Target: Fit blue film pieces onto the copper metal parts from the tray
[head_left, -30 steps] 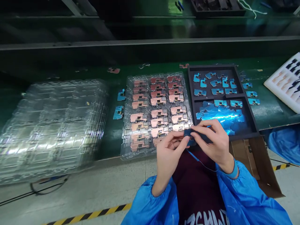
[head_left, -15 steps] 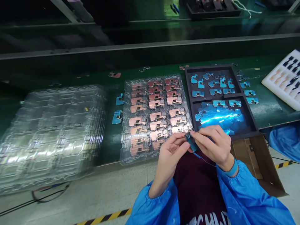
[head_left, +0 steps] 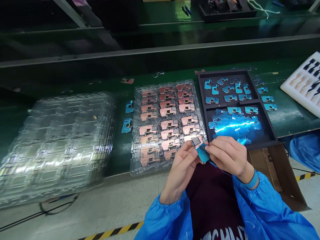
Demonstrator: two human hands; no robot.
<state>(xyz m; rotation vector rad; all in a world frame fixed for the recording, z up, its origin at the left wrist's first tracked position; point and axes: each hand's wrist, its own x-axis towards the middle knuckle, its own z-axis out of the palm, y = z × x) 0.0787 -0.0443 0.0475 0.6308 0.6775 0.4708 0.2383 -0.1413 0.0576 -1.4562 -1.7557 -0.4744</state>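
My left hand (head_left: pixel 182 166) pinches a small circuit board (head_left: pixel 196 141) between thumb and fingers, above the front edge of the bench. The board's upper end shows copper colour and a silvery chip area; blue film (head_left: pixel 203 154) covers its lower part. My right hand (head_left: pixel 228 156) is closed, its thumb and fingertips pinching at the film's right edge; the exact grip is partly hidden. Just behind my hands lies a clear plastic tray (head_left: pixel 133 160) with rows of copper-coloured boards. To its right, a black tray (head_left: pixel 268 130) holds blue-covered boards and a pile of loose blue film pieces.
Stacked clear trays (head_left: pixel 62 133) stand at the left. Two blue-covered boards (head_left: pixel 127 125) lie beside the filled tray, others right of the black tray. A white foam holder (head_left: pixel 300 83) is at far right. Below the bench edge sits an open cardboard box (head_left: pixel 287 180).
The board has turned so its copper-coloured face with the chip area now shows, blue film across its lower part. Both hands stay close together, with my right fingertips at the film's edge.
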